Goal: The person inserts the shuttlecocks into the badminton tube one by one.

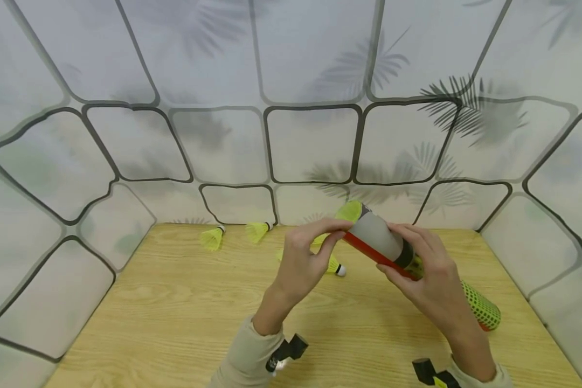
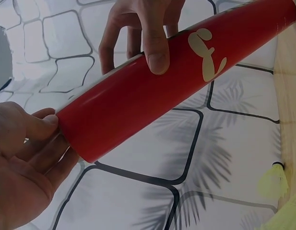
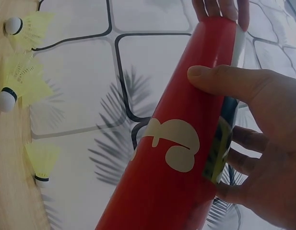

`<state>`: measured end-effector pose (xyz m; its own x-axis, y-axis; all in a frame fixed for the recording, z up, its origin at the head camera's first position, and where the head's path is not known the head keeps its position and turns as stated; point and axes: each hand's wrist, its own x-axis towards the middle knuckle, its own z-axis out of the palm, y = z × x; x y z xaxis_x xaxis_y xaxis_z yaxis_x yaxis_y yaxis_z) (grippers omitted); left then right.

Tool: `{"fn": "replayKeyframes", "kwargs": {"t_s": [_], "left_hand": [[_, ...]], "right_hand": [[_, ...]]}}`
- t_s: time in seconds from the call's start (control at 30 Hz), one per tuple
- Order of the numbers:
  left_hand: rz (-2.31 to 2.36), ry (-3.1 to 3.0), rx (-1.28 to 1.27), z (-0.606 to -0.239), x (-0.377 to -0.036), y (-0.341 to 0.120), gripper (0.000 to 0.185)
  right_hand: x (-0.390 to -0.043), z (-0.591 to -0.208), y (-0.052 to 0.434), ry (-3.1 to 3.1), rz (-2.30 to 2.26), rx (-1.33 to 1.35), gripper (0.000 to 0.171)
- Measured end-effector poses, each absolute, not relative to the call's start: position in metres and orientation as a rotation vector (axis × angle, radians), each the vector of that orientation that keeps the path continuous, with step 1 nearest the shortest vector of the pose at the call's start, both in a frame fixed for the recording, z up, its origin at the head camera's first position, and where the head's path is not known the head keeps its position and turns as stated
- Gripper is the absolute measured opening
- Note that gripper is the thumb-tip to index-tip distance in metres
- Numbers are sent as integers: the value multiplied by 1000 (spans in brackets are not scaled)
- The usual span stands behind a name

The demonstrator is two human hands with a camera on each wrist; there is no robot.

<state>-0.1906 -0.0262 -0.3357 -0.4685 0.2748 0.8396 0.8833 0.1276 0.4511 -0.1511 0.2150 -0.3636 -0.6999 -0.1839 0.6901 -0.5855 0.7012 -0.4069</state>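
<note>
A long shuttlecock tube [image 1: 375, 234], red and grey with a green dotted part, is held tilted above the table, its upper end toward the left. My right hand [image 1: 431, 275] grips it round the middle, thumb on the red side [image 3: 181, 96]. At the upper end, my left hand [image 1: 303, 258] pinches the rim between thumb and fingers, as the left wrist view shows. Something yellow-green [image 1: 350, 210] fills that end; whether it is a shuttlecock skirt or a lid I cannot tell. A yellow shuttlecock [image 1: 337, 267] lies behind my left hand, partly hidden.
More yellow shuttlecocks lie toward the back of the wooden table [image 1: 184, 302], among them one at the left [image 1: 212, 238] and one beside it [image 1: 258, 231]. A patterned fabric wall [image 1: 315, 143] encloses the table at the back and both sides.
</note>
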Motion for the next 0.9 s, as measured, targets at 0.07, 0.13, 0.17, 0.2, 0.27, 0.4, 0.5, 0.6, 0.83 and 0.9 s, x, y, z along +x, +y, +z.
{"fn": "replayKeyframes", "kwargs": {"t_s": [0.07,0.13,0.17,0.2,0.27,0.4,0.5,0.6,0.83,0.9], "left_hand": [[-1368,-1843,-1125,-336,-191,-27,16],[-1378,-1857,-1131,-336,-191,-27,16],[-1380,-1865,-1135,-336,-191,-27,16],[-1381,-1874,-1139,-337,-191,-27,16],[-1384,-1892,-1142,-338,-192,-27,17],[-1392,-1914,-1143,-340,-193,-28,19],[-1403,-1907,-1142,-342,-193,-30,20],[-1414,-1885,-1130,-344,-192,-36,24],[-1399,-1873,-988,-353,-198,-66,28],[-1381,-1892,-934,-356,-201,-77,27]], "right_hand": [[-151,-364,215,-2292,834,578,82],[-151,-364,215,-2295,834,578,82],[-152,-364,215,-2294,831,581,83],[-152,-364,215,-2291,827,585,83],[-152,-365,215,-2287,827,589,83],[-153,-366,215,-2280,824,597,83],[-154,-366,214,-2275,825,607,84],[-154,-366,213,-2264,819,609,85],[-153,-365,215,-2250,816,591,86],[-153,-364,215,-2249,817,591,86]]}}
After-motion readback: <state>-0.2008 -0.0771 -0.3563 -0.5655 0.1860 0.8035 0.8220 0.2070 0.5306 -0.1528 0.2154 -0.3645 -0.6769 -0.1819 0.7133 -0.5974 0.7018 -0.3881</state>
